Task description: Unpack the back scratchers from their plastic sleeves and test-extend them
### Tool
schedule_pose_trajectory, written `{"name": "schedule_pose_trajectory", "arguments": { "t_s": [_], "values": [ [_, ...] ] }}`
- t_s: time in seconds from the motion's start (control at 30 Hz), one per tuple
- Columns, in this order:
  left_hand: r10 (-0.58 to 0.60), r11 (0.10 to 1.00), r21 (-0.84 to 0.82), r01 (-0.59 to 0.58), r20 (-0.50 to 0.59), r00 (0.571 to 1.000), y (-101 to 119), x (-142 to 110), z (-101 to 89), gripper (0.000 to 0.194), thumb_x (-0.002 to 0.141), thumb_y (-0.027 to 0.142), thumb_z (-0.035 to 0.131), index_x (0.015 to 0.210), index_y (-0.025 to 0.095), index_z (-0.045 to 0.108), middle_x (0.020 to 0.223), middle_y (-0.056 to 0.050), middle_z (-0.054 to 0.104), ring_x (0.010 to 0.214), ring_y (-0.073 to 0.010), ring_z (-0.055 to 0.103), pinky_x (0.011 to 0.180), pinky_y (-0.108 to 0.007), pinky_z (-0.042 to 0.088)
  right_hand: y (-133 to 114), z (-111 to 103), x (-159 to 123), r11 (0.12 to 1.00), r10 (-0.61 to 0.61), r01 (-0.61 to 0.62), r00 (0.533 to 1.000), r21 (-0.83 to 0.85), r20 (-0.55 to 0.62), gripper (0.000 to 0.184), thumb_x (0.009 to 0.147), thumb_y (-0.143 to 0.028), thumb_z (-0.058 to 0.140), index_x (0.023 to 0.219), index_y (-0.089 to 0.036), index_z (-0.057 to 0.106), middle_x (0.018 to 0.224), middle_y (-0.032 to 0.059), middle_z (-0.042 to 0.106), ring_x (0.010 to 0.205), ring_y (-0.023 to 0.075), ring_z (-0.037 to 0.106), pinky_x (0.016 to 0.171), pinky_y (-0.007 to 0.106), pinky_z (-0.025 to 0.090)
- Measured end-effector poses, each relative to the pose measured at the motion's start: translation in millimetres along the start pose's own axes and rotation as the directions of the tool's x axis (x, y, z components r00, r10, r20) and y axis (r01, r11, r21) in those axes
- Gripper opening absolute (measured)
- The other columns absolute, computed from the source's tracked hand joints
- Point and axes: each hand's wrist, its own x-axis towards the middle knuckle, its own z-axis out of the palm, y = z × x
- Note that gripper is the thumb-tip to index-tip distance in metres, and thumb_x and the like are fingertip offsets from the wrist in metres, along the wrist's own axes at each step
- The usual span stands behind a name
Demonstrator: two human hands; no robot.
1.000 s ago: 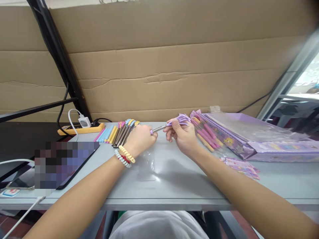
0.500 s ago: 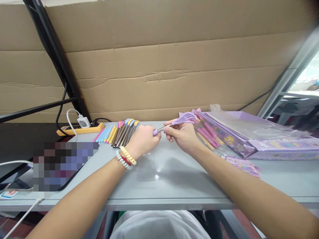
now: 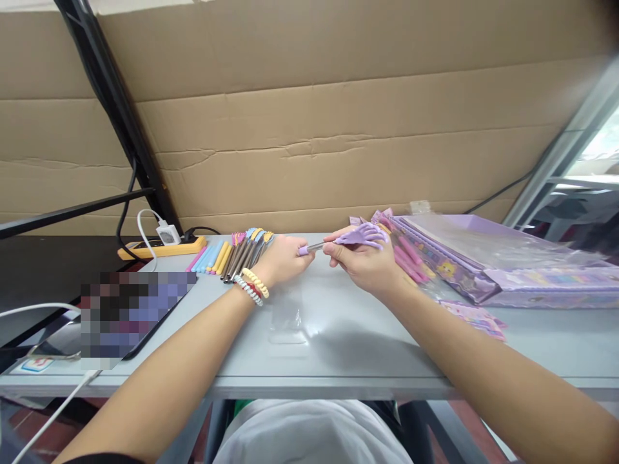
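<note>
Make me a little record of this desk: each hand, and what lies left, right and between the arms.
Left hand: grips the purple tool at one end
Right hand: holds it near its fingered head
On the left: colored tubes, dark rods, yellow power strip
On the right: pink sticks, purple box
Between the arms: clear plastic piece on the gray table
</note>
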Motion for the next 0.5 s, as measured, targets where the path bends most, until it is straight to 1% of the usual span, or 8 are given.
{"name": "schedule_pose_trajectory", "arguments": {
  "t_s": [0.1,0.17,0.33,0.43,0.5],
  "values": [
    [-0.016,0.999,0.051,0.017,-0.016,1.0,-10,1,-1.4,0.029,0.077,0.03,0.044,0.051,0.02,0.035,0.049,0.002,0.042,0.051,-0.012,0.035,0.054,-0.027,0.026,-6,-7,2,0.995,-0.096,0.096,0.993,-0.008,-0.069,0.021,0.065,-0.031,0.079,0.068,-0.015,0.066,0.056,0.0005,0.061,0.041,0.0092,0.052,0.038,0.023,0.04],
    [-0.025,0.995,0.092,0.028,-0.031,0.999,-17,2,-3.1,0.028,0.076,0.031,0.044,0.051,0.021,0.035,0.049,0.001,0.043,0.052,-0.0126,0.036,0.056,-0.028,0.027,-10,-15,4,0.991,-0.136,0.136,0.986,-0.011,-0.094,0.021,0.067,-0.032,0.078,0.069,-0.015,0.065,0.056,0.0006,0.06,0.042,0.0093,0.053,0.036,0.023,0.039],
    [-0.067,0.982,0.176,0.073,-0.035,0.997,-35,5,-8.3,0.027,0.077,0.032,0.043,0.052,0.022,0.037,0.053,-0.002,0.051,0.055,-0.015,0.043,0.058,-0.029,0.028,-18,-34,12,0.988,-0.127,0.139,0.98,0.07,-0.156,0.025,0.067,-0.035,0.079,0.071,-0.016,0.064,0.052,-0.0006,0.056,0.042,0.0102,0.053,0.034,0.021,0.037],
    [-0.128,0.964,0.228,0.137,-0.051,0.99,-45,4,-10.5,0.026,0.077,0.032,0.042,0.053,0.022,0.04,0.055,-0.002,0.054,0.058,-0.0164,0.047,0.059,-0.03,0.028,-22,-43,17,0.975,-0.144,0.177,0.965,0.137,-0.221,0.026,0.067,-0.036,0.08,0.07,-0.018,0.062,0.051,-0.0016,0.054,0.042,0.0094,0.051,0.034,0.021,0.036],
    [-0.165,0.953,0.247,0.176,-0.067,0.984,-48,1,-10.8,0.026,0.078,0.031,0.042,0.053,0.022,0.042,0.056,-0.003,0.056,0.06,-0.0172,0.049,0.059,-0.03,0.029,-23,-45,21,0.967,-0.131,0.182,0.957,0.181,-0.258,0.027,0.066,-0.037,0.081,0.07,-0.019,0.061,0.053,-0.0014,0.055,0.042,0.0086,0.051,0.033,0.02,0.036]
  ]
}}
